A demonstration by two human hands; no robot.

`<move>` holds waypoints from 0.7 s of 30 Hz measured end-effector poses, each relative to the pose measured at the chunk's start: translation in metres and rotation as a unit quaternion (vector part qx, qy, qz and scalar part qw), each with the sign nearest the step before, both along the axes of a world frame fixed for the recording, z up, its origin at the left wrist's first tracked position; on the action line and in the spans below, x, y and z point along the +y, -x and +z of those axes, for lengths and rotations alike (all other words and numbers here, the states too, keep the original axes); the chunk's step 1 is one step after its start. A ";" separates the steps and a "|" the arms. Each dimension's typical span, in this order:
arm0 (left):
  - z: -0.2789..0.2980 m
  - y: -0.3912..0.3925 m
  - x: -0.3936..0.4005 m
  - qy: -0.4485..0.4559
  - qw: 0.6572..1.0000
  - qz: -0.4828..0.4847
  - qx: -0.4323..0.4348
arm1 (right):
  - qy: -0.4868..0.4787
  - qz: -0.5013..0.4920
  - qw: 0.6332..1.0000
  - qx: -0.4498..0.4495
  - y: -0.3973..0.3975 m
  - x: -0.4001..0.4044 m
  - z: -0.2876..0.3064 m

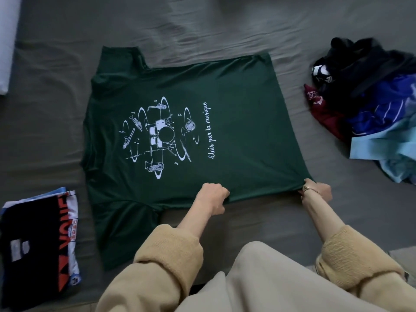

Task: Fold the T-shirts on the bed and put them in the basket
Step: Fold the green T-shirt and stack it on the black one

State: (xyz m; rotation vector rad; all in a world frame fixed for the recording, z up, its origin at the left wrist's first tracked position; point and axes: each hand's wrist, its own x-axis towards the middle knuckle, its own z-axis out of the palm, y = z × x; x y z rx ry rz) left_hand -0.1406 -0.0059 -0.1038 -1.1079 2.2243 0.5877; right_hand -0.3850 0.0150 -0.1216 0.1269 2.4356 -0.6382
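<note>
Both grips are closed on the near edge of the green T-shirt (pixel 180 122): the left hand (pixel 212 198) at the middle of this edge, the right hand (pixel 317 190) at its right corner. The shirt lies flat on the bed (pixel 225 25), beyond the hands. Left of the shirt is a folded stack (pixel 38 242); right of it, an unfolded pile (pixel 369 102).

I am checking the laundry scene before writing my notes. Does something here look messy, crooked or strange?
Nothing looks damaged. The green T-shirt lies flat, with the left hand and right hand gripping its near edge. Only the unfolded clothes on the right are a crumpled heap, unlike the folded stack on the left.
</note>
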 end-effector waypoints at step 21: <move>-0.010 0.083 -0.041 -0.225 0.956 0.120 0.143 | -0.187 0.401 0.889 0.114 0.004 -0.009 0.010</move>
